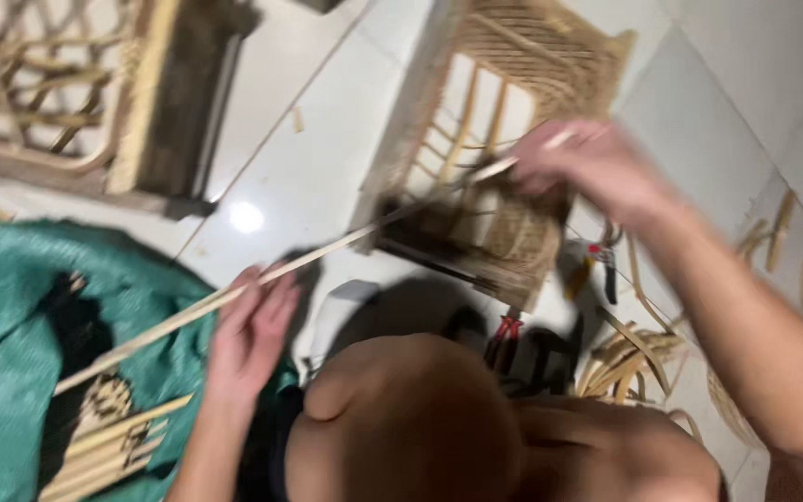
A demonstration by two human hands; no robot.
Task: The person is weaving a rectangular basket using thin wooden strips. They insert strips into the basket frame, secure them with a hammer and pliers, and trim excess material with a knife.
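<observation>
White tiles bear a wicker basket point(504, 139), hands threading cane point(262, 274).

Long cane strip point(234, 293) runs diagonally: left hand point(251, 336) on its middle, right hand point(597, 167) at its far end, over wicker frame point(504, 139). Tarp point(11, 307) left, pliers point(597, 260) right of frame, second frame point(95, 84) far left.

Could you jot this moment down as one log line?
left hand: holds cane strip | right hand: grips strip end | beside: wicker frame
</observation>
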